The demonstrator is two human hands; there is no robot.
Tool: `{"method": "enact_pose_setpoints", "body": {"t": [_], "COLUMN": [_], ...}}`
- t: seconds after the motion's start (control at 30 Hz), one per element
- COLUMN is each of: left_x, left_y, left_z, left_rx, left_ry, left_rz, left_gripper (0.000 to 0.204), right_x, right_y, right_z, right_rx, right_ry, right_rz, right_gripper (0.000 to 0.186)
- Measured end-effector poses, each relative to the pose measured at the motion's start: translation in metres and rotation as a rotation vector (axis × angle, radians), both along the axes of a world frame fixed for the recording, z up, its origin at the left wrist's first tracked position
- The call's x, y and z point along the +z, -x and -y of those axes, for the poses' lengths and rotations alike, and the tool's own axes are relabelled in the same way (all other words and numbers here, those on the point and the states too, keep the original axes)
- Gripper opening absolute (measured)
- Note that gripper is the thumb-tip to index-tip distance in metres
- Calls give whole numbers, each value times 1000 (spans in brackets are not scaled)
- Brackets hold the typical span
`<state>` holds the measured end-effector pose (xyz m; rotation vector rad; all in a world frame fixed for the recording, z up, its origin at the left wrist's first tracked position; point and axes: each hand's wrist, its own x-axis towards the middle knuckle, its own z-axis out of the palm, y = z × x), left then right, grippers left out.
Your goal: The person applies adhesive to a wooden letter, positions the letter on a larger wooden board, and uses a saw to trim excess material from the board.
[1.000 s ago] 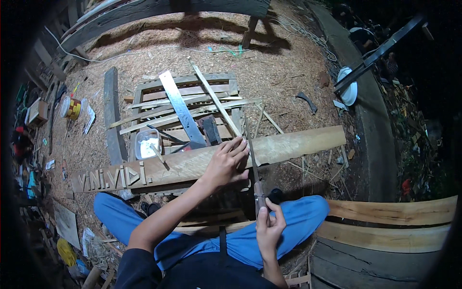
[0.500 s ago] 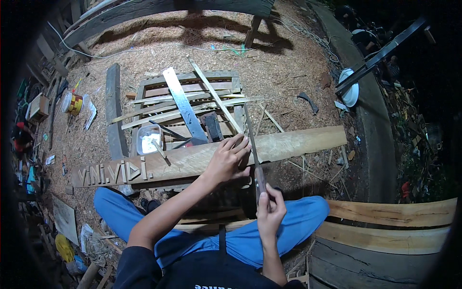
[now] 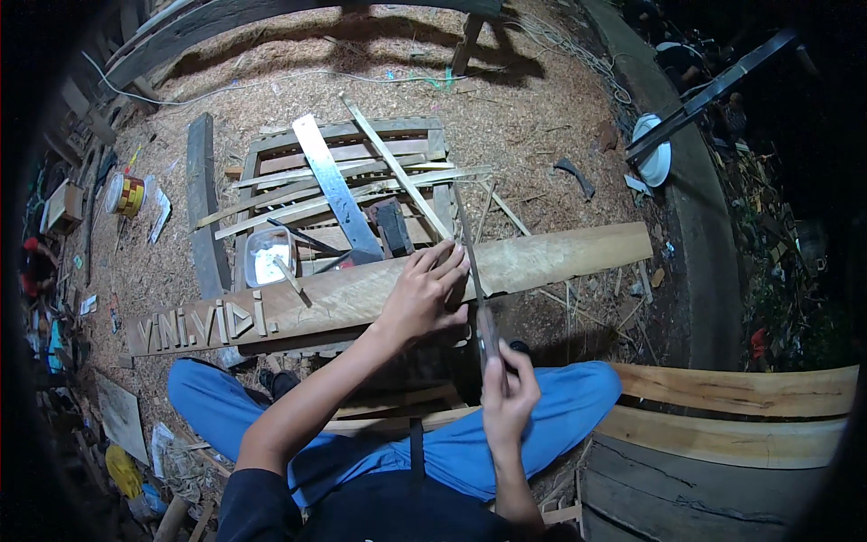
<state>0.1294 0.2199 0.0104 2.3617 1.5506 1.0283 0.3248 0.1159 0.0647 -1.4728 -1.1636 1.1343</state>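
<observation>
A long plank (image 3: pixel 560 262) lies across in front of my lap, with raised wooden letters (image 3: pixel 208 325) on its left part. My left hand (image 3: pixel 424 285) rests on the middle of the plank, its fingers closed over the near end of a thin wooden strip (image 3: pixel 399 172). The strip slants away to the far left. My right hand (image 3: pixel 508 393) grips the handle of a handsaw (image 3: pixel 489 330). Its narrow blade, seen nearly edge-on, runs away from me over the plank, right beside my left fingertips. How far the blade is into the strip cannot be made out.
Behind the plank are a slatted pallet (image 3: pixel 334 131) with loose strips, a metal ruler-like bar (image 3: pixel 334 185), a dark block (image 3: pixel 390 226) and a plastic tub (image 3: pixel 269 257) of white paste with a stick in it. Boards (image 3: pixel 731 438) lie at right. A bucket (image 3: pixel 125 194) stands at left.
The saw and my right hand have shifted slightly along the blade's line. My left hand stays on the strip. The whole view has moved a little.
</observation>
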Motion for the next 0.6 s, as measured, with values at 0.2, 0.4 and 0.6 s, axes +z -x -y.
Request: {"method": "enact_pose_setpoints", "body": {"t": [0.2, 0.4, 0.6], "left_x": [-5, -2, -1], "left_y": [3, 2, -1], "left_z": [3, 4, 2], "left_rx": [-4, 12, 15], "left_ry": [21, 15, 8], "left_rz": [-26, -13, -1], "left_gripper": [74, 71, 72], "right_x": [5, -3, -1], "right_y": [-13, 5, 3], "right_z": [24, -7, -6], "right_rx": [17, 36, 23], "right_ry": [65, -33, -48], "right_rz": [16, 1, 13], "right_gripper": [27, 30, 27]}}
